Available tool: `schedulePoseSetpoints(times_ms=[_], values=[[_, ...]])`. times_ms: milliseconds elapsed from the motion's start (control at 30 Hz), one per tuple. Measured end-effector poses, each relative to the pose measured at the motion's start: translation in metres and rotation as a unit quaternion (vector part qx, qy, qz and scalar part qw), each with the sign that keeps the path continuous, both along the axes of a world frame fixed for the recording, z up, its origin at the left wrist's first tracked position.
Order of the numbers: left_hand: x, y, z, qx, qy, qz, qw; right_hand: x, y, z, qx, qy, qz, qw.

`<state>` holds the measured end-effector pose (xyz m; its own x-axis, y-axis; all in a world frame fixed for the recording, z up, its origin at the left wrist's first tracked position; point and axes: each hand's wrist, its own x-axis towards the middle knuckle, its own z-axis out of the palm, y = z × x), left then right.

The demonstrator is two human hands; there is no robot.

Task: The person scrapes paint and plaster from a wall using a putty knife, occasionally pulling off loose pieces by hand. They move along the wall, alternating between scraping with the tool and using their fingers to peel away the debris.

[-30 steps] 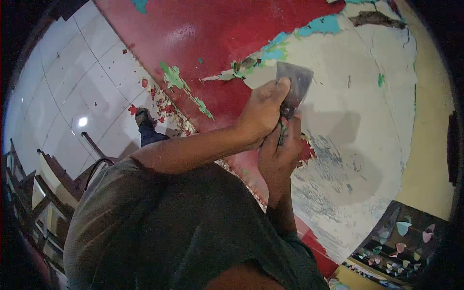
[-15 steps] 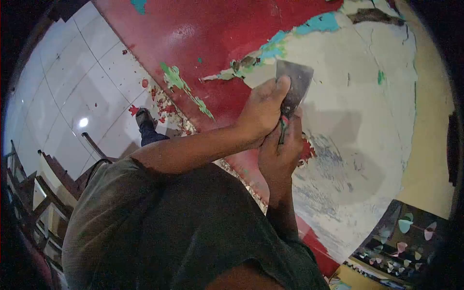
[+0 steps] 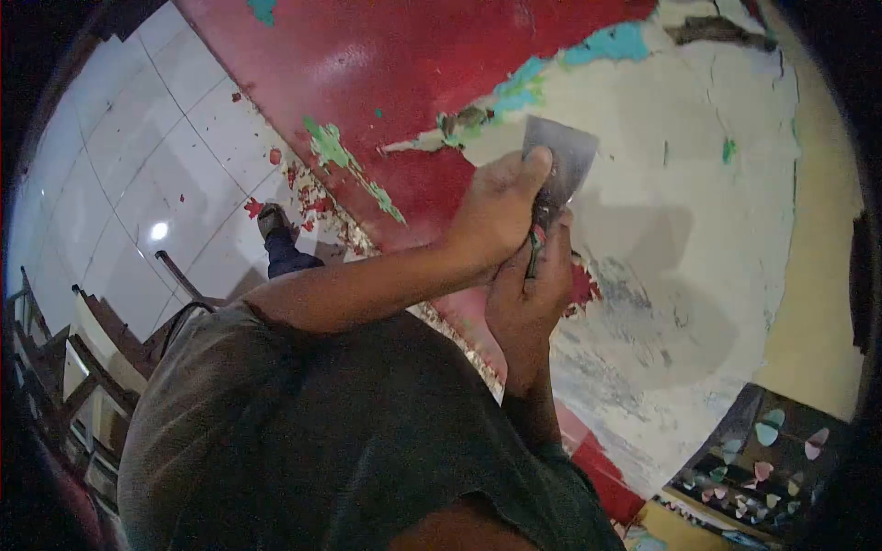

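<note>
My left hand (image 3: pixel 496 207) is closed on a putty knife (image 3: pixel 568 158), its thumb pressed on the lower part of the wide grey blade. Just below, my right hand (image 3: pixel 533 285) wraps round the knife's handle, most of which is hidden by the fingers. The blade points up and away from me, in front of a wall (image 3: pixel 698 211) with a large cream-coloured bare patch. Red paint (image 3: pixel 395 83) covers the wall beside that patch, with torn turquoise and green edges between them.
White floor tiles (image 3: pixel 138 138) lie at the left, with red and pale paint flakes (image 3: pixel 317 204) along the wall's foot. A shoe (image 3: pixel 271 220) stands near them. Dark-framed furniture (image 3: pixel 92 386) is at the lower left. A dark panel with pastel shapes (image 3: pixel 753 459) is at the lower right.
My right hand has shifted very slightly left on the handle, and the blade is tilted a little differently. Both hands keep their hold on the putty knife.
</note>
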<state>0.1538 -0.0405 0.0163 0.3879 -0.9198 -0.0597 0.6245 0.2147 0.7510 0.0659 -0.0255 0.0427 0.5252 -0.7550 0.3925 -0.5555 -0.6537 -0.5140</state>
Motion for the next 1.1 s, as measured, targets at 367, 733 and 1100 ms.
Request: schedulePoseSetpoints(times_ms=[367,733,1100], values=[[0.004,-0.013,-0.016,0.01,-0.297,0.149,0.943,-0.003,-0.007,-0.009,-0.186,0.076,0.024,0.979],[-0.001,0.008,-0.009,-0.024,0.05,-0.066,0.996,-0.002,0.017,0.004,0.069,0.049,-0.061,0.995],[0.005,-0.001,-0.006,-0.004,0.112,-0.02,0.994,0.004,-0.006,0.0,0.025,0.059,-0.007,0.998]])
